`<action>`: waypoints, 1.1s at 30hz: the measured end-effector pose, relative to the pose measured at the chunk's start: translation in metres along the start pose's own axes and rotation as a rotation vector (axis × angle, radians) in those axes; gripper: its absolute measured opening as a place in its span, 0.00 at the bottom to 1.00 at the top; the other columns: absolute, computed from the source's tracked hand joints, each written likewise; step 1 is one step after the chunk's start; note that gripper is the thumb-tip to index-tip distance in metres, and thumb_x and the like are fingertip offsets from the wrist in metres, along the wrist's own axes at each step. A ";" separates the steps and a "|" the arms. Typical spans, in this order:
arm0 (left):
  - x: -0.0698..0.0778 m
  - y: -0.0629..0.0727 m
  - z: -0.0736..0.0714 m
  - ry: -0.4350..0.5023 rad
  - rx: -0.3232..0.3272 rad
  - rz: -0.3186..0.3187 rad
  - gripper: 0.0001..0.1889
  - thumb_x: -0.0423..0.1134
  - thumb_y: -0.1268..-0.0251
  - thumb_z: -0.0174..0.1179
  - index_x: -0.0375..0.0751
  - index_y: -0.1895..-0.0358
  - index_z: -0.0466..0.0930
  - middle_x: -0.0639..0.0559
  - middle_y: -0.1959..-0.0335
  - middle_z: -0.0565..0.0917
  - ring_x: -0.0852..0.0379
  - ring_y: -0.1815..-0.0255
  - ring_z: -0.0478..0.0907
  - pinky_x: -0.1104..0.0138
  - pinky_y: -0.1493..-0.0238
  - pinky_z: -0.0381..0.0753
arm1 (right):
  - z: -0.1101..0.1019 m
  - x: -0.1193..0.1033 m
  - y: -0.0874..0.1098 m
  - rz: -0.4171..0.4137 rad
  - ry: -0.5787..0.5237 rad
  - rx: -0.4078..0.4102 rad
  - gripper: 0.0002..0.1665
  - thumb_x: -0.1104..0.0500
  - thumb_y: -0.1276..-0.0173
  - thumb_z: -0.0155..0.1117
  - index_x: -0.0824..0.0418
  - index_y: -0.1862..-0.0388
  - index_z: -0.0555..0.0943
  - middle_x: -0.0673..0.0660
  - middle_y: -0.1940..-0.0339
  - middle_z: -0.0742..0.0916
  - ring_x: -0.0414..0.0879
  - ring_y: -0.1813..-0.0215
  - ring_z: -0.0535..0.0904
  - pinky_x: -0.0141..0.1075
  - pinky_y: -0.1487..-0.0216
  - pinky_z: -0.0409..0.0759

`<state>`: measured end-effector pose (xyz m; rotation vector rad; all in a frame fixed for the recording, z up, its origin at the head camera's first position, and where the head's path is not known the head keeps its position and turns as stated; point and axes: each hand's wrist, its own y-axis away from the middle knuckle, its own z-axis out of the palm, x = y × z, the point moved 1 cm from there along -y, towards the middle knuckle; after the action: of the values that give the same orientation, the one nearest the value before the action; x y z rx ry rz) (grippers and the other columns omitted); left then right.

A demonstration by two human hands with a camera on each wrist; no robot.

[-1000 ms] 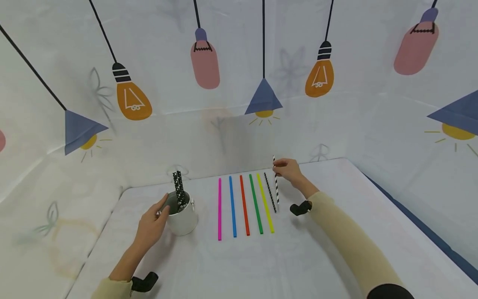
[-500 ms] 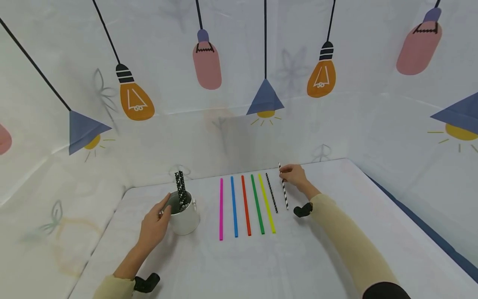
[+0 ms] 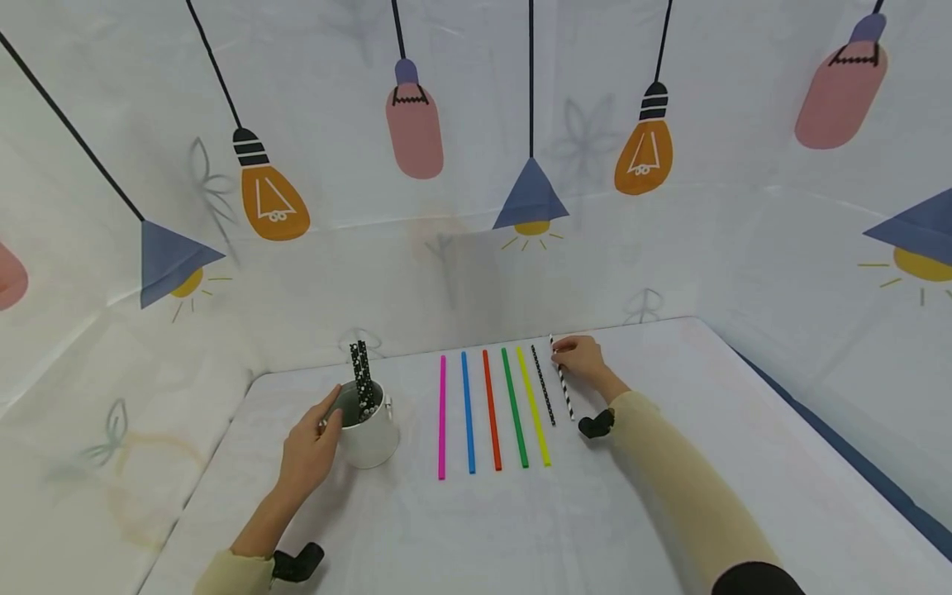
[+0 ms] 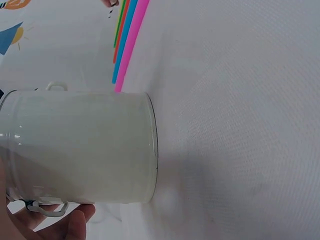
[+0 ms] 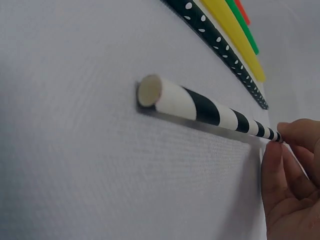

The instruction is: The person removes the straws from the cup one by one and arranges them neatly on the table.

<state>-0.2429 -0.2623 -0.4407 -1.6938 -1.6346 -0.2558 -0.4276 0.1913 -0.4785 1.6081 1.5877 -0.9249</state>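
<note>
My left hand (image 3: 308, 450) grips the near-left side of a small white metal bucket (image 3: 372, 445), fingers by its side handle (image 4: 50, 211). Two black straws with white spots (image 3: 362, 376) stand in the bucket, leaning against its far rim. On the right, my right hand (image 3: 583, 359) pinches a black-and-white striped paper straw (image 5: 227, 118) near its far end between thumb and fingertips. Its near end lies low over the white tabletop. Just left of it is a single black dotted straw (image 3: 544, 385) on the table.
Left of the dotted straw, yellow (image 3: 534, 405), green (image 3: 515, 406), red (image 3: 492, 409), blue (image 3: 468, 411) and pink (image 3: 442, 417) straws lie side by side on the white table (image 3: 476, 537). Behind the table hangs a white sheet (image 3: 476, 289) printed with lamps.
My right hand has shifted right, then slightly back left and lower, bringing the striped straw down beside the dotted one. The left hand keeps its hold on the bucket.
</note>
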 end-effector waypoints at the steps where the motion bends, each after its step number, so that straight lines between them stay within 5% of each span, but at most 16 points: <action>1: 0.000 0.000 0.000 -0.001 0.002 0.002 0.25 0.48 0.21 0.42 0.46 0.27 0.65 0.39 0.45 0.78 0.49 0.66 0.72 0.58 0.66 0.71 | 0.001 0.000 0.000 -0.001 -0.005 -0.001 0.17 0.62 0.35 0.67 0.67 0.49 0.82 0.63 0.57 0.86 0.47 0.63 0.80 0.35 0.64 0.78; 33: 0.002 0.001 0.000 -0.019 0.008 0.000 0.24 0.48 0.21 0.41 0.45 0.27 0.65 0.37 0.40 0.76 0.46 0.63 0.74 0.56 0.64 0.73 | 0.012 0.002 0.002 0.012 0.072 0.012 0.17 0.61 0.36 0.67 0.67 0.50 0.83 0.61 0.58 0.86 0.48 0.63 0.80 0.38 0.61 0.78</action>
<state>-0.2422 -0.2607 -0.4401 -1.6948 -1.6474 -0.2341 -0.4255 0.1819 -0.4860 1.6745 1.6218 -0.8812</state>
